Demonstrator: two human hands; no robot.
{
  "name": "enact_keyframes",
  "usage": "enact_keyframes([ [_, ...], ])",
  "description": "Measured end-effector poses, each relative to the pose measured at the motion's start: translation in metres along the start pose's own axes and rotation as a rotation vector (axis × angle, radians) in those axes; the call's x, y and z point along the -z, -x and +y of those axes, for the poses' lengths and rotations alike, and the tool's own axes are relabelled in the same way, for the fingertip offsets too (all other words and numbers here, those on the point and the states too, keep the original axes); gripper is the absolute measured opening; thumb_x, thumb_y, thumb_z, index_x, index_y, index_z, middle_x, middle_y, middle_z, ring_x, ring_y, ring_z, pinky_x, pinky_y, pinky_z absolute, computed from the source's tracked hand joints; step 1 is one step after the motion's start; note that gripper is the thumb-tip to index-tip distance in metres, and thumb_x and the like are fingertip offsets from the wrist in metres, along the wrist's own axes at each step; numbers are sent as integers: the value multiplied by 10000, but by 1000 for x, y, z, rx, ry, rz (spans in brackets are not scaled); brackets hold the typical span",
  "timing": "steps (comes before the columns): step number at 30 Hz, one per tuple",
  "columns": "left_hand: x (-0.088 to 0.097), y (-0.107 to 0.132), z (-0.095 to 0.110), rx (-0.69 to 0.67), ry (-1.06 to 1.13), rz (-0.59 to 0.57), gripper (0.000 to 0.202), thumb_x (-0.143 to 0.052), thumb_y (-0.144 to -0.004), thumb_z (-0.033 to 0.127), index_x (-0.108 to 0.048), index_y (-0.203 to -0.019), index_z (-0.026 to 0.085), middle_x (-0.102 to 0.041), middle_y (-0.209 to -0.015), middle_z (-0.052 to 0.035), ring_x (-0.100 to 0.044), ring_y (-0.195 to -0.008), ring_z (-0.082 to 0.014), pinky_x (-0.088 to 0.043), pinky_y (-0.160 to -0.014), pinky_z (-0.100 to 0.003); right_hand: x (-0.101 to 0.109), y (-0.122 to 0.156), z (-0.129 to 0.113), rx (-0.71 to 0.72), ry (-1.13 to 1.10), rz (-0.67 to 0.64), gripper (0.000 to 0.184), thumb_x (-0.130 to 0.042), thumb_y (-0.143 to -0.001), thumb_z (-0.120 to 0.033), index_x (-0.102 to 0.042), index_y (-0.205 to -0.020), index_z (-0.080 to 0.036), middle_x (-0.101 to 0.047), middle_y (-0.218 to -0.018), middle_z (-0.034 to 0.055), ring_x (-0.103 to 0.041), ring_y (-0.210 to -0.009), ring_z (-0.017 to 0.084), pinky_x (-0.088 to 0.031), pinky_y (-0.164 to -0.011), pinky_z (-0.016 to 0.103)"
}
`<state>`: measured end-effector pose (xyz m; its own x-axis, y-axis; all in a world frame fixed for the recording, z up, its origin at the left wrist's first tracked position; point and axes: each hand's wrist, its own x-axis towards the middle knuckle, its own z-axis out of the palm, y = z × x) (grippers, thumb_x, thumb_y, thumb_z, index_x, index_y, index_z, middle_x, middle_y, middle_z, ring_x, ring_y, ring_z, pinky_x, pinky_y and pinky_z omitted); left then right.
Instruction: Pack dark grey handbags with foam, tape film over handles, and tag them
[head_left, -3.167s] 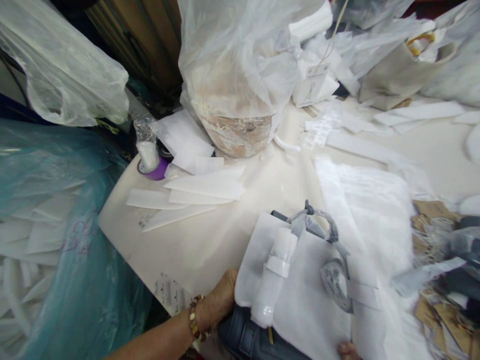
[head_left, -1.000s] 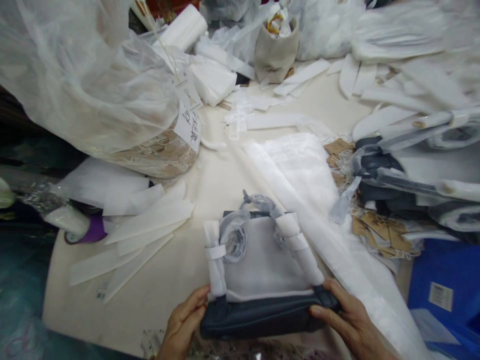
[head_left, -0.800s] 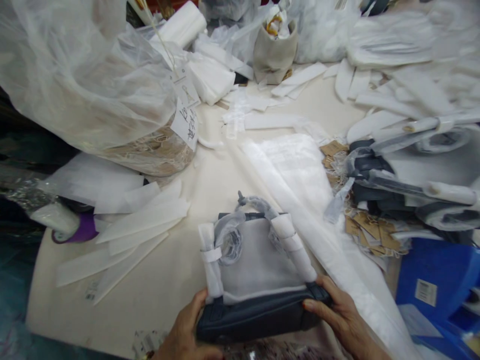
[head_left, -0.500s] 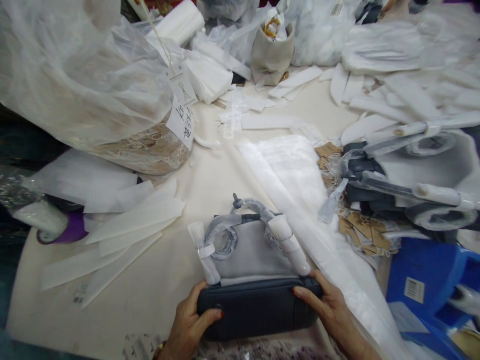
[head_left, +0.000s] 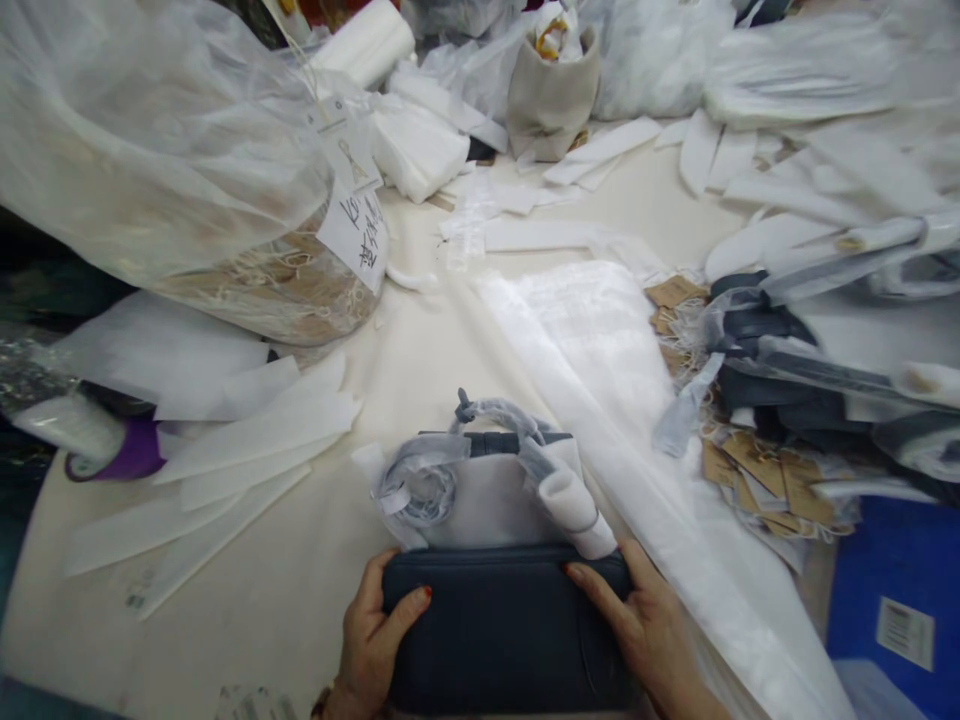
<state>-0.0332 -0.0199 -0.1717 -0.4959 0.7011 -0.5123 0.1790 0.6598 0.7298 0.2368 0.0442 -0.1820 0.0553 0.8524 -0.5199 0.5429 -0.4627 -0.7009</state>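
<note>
A dark navy handbag is gripped at both sides, low in front of me. My left hand clasps its left end, thumb on the front face. On the opposite end, my right hand has its thumb across the front near the top edge. Behind the front panel, a pale sheet covers part of the bag. A coiled strap in clear wrap rests at the upper left, and a white foam-wrapped roll at the upper right. The wrapped handle arches at the back.
White foam sheeting runs diagonally to the right. Cut foam strips lie left, below a big plastic bag of tags. More wrapped dark bags, brown tags and a blue box are at the right. A beige pouch stands behind.
The handbag has tipped so more of its dark front face shows, both hands still on it. The foam-wrapped roll now points more toward me. The view has shifted slightly left.
</note>
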Motion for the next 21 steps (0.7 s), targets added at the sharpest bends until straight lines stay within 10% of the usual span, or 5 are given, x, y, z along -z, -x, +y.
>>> enact_keyframes([
  [14,-11,-13,-3,-135,182,-108,504,-694,-606,535,-538,-928,180,-666,-739,5,-622,-677,-203,-522,-625,-300,-5,-4,-10,100,-15,134,461,-544,-642,-635,-590,-827,-215,-652,-702,34,-601,-726,269,-413,-688,347],
  [21,44,-30,12,-346,15,-218,454,-677,-567,524,-544,-826,175,-655,-679,-9,-638,-669,-239,-498,-582,-315,-51,41,-18,165,-61,292,426,-554,-601,-604,-536,-756,-208,-639,-703,52,-609,-732,266,-409,-659,326],
])
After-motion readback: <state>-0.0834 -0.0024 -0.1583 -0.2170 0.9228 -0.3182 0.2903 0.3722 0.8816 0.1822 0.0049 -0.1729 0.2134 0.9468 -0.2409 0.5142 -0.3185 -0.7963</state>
